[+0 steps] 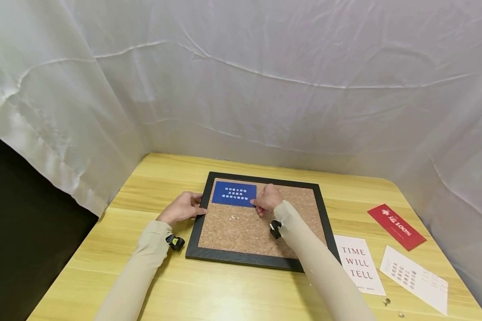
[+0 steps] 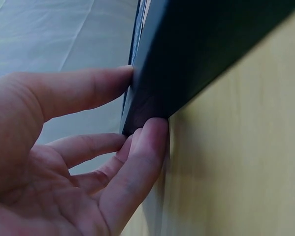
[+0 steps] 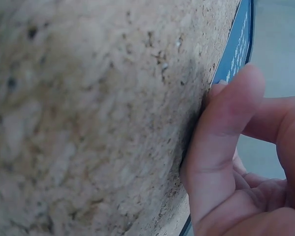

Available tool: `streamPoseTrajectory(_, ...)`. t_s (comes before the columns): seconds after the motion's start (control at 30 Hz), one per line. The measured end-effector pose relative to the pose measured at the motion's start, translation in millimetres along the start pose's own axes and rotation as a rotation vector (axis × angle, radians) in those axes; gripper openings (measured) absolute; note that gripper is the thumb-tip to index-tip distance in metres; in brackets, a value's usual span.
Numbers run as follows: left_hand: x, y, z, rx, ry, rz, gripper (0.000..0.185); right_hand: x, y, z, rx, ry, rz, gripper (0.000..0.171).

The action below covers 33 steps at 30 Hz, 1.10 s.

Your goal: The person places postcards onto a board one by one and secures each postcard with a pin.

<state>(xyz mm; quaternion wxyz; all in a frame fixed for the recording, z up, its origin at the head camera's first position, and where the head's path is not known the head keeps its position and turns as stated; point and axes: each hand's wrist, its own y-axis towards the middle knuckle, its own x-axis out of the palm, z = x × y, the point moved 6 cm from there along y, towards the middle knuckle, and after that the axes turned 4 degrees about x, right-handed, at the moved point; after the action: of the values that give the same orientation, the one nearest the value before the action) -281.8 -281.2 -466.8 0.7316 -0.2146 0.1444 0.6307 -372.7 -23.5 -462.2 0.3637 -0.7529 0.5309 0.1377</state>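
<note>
With the left hand (image 1: 182, 207) bracing the cork board (image 1: 241, 227) frame's left edge on the desk (image 1: 233, 290) with near-straight fingers, the right hand (image 1: 267, 199) pinching the far-left blue card (image 1: 234, 194) could skew it.

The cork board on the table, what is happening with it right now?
A person works at a cork board in a black frame, lying flat on a wooden table. The left hand touches the frame's left edge with its fingertips. The right hand presses at the right edge of a blue card lying in the board's upper left corner. A red card and two white cards lie on the table to the right.
</note>
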Motion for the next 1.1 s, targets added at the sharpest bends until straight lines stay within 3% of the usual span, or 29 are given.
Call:
streamPoseTrajectory(0.2,-14.1,-4.8,-3.7,-0.006,0.024,0.050,0.066,4,-3,-4,0.003,0.010,-0.005,0.026)
streamPoseTrajectory(0.37,-30.0,-8.4,0.1,0.074,0.160,0.153,0.058,5,-3,-6,0.002,0.002,-0.018,0.027)
streamPoseTrajectory(0.5,-33.6,0.4,5.1,0.151,0.252,0.177,0.054,2,-1,-3,0.018,-0.004,-0.017,0.029)
streamPoseTrajectory(0.97,-11.5,30.5,20.8,0.358,0.539,0.066,0.047,2,1,0,0.022,-0.021,-0.015,0.033)
streamPoseTrajectory(1.1,-3.3,32.9,21.9,0.376,0.584,0.012,0.045,4,1,-2,0.010,-0.016,-0.022,0.032)
